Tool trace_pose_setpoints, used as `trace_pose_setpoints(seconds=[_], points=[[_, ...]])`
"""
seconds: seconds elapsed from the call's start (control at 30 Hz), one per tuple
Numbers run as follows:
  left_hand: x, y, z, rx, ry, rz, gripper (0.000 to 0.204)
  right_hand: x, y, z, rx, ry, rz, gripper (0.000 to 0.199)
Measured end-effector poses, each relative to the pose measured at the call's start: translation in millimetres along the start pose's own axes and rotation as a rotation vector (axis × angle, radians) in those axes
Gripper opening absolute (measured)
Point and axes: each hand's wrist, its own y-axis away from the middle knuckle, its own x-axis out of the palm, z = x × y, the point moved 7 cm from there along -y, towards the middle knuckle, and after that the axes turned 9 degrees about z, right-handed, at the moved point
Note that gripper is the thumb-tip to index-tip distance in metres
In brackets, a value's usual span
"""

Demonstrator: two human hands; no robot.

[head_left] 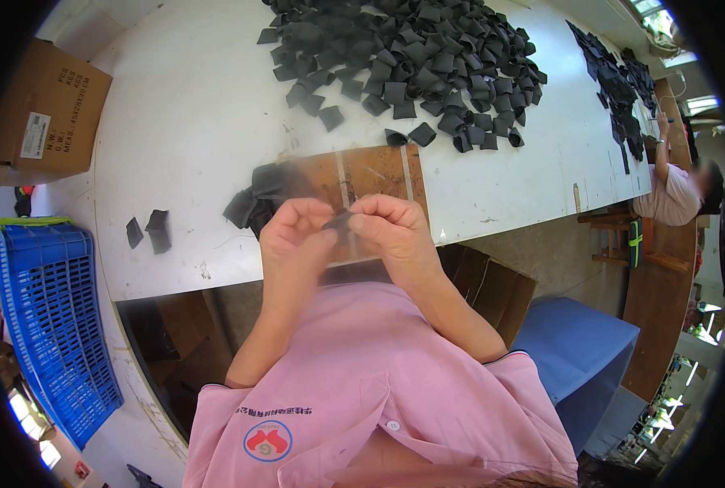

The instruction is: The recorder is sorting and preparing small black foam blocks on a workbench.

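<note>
Over the near edge of the white table, my left hand [296, 237] and my right hand [393, 236] meet, fingers pinched together. Between their fingertips is a small black fabric piece [341, 220], mostly covered by the fingers and slightly blurred. A brown board [379, 175] lies flat on the table just beyond my hands. Beside my left hand sits a small heap of black fabric pieces [253, 199]. Farther left lie two loose black pieces [158, 232]. A large pile of similar flat, tube-like black pieces [428, 73] spreads across the far middle of the table.
At the far left stands a cardboard box [49, 106], with a blue plastic crate [57, 317] nearer me. An open cardboard box [493, 289] and a blue box-shaped thing [574, 342] stand right of me. Another person [676, 191] sits at the right, near dark strips [619, 102].
</note>
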Motion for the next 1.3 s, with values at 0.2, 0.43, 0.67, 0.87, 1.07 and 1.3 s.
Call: trace_pose_setpoints(seconds=[0.2,0.43,0.67,0.87,1.07,1.3], points=[[-2,9,-12,0.32,-0.477,-0.196,0.011,15,-3,-24,0.118,-0.489,0.145,0.011],[23,-4,-27,-0.067,1.066,0.616,0.022,51,-11,67,-0.17,0.216,0.328,0.02],[-3,-16,3,-0.14,0.67,0.272,0.017,24,-36,27,-0.042,0.14,0.369,0.022],[-3,-20,-52,0.398,-0.389,0.029,0.029,22,-33,52,-0.164,0.466,0.187,0.018],[23,-11,-73,0.628,-0.628,0.157,0.02,40,11,84,-0.743,0.958,-0.025,0.026],[1,-7,-58,0.483,0.135,-0.058,0.008,68,21,90,-1.05,1.299,-0.117,0.032]])
